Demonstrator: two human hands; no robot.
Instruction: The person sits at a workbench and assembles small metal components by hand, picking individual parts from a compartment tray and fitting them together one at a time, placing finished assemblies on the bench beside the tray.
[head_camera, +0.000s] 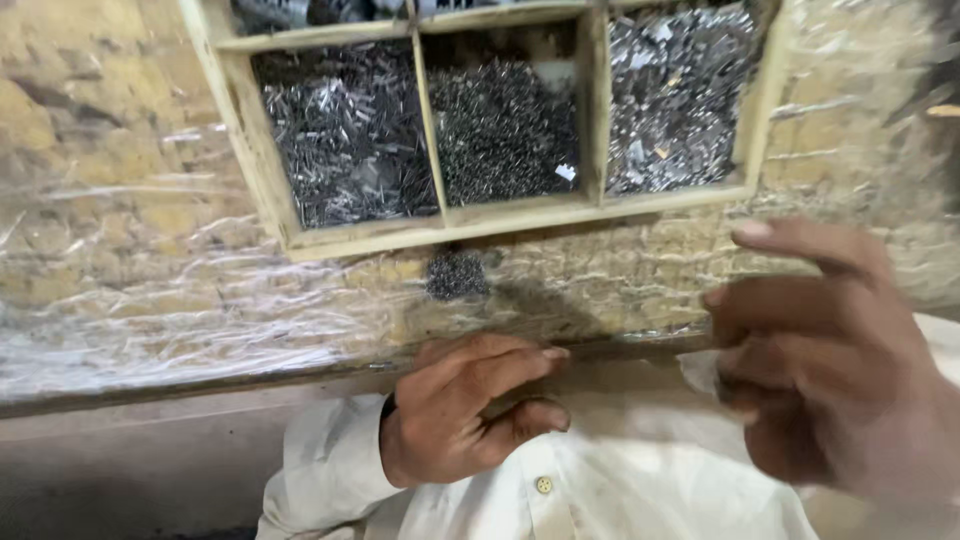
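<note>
My left hand rests against my white shirt at the near edge of a table covered in clear plastic sheet; its fingers are curled and nothing shows in them. My right hand is raised close to the camera at the right, blurred, fingers bent and apart, with nothing seen in it. A small heap of tiny dark metal pieces lies on the plastic just beyond my left hand. Behind it stands a wooden tray with compartments of small metal parts.
The tray's left compartment holds thin metal pins, the middle one finer dark pieces, the right one shinier flat bits. The crinkled plastic spreads over a yellowish worn tabletop. A grey floor shows at bottom left.
</note>
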